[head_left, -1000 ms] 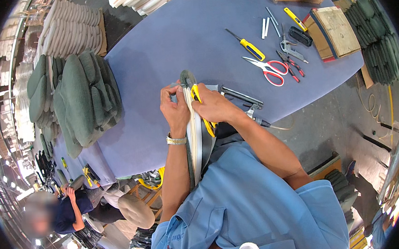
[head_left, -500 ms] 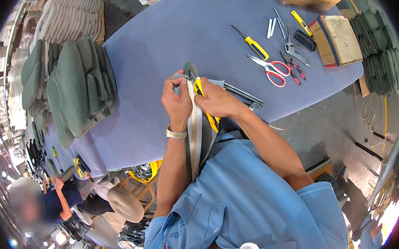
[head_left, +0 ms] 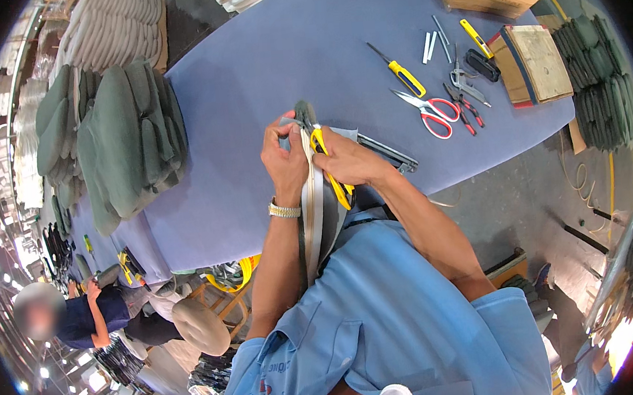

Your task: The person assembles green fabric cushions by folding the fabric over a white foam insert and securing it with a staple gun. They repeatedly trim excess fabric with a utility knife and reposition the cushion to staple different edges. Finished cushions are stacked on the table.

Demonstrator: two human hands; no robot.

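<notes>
My left hand [head_left: 286,158] pinches the far end of a long, narrow upholstered piece [head_left: 311,220], with dark green-grey fabric and pale strips running along it. The piece stands on edge against my body, its near end by my shirt. My right hand [head_left: 350,158] is closed around a yellow and black utility knife [head_left: 341,190]. The knife's front end rests at the fabric close to my left fingers; its blade is too small to make out. Just beyond my right wrist lies a long black and metal part [head_left: 388,154].
On the blue-grey table [head_left: 241,70] lie red-handled scissors [head_left: 432,112], a yellow screwdriver [head_left: 407,79], pliers [head_left: 464,108] and a yellow cutter [head_left: 476,38]. Boxes [head_left: 535,63] stand at right, green cushions [head_left: 129,137] at left. A co-worker [head_left: 93,316] sits at lower left.
Both hands stay at the far end of the piece. My left hand and wrist have shifted slightly right; the knife stays in my right hand at nearly the same spot.
</notes>
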